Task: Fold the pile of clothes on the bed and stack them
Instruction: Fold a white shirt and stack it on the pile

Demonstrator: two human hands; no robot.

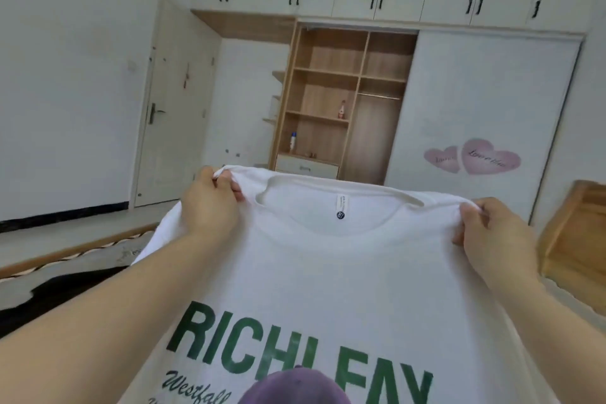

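In front of the chest, a white tee (328,272) is held up w/ green print facing the camera, stretched between both hands. Left hand (210,203) pinches the left shoulder seam, fingers curled over the fabric; right hand (488,233) grasps the right shoulder the same way. So each grip sits at a top corner, collar & label between them, body of the tee hanging below.

Progress: looks early for this piece, spread out but no fold made yet. No pile or stack in view, so can't tell how much is done or left overall. A strip of bed edge (75,256) shows lower left.
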